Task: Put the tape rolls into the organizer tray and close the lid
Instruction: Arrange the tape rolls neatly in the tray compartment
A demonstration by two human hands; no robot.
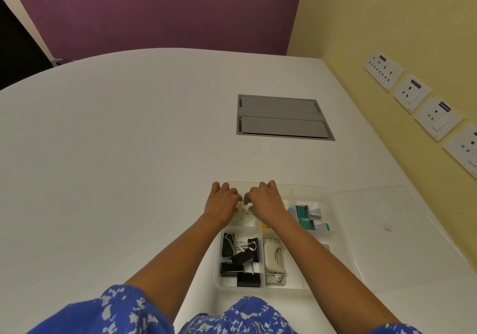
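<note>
Your left hand (pixel 222 202) & right hand (pixel 266 200) sit side by side at frame centre, over the tray's (pixel 284 290) top-left compartment. Fingers are curled down w/ tips hidden, so can't tell if they grip anything. A clear tape roll (pixel 247 222) lies in that compartment. The clear lid (pixel 387 230) lies flat on the counter (pixel 129 153), just right of the tray.

Office meeting room indicated: large white table (pixel 129 140) fitted with grey cable hatch (pixel 282 118); sockets (pixel 410 93) ranged along yellow wall (pixel 361 11); binder clips (pixel 240 261) kept in tray (pixel 307 191).
</note>
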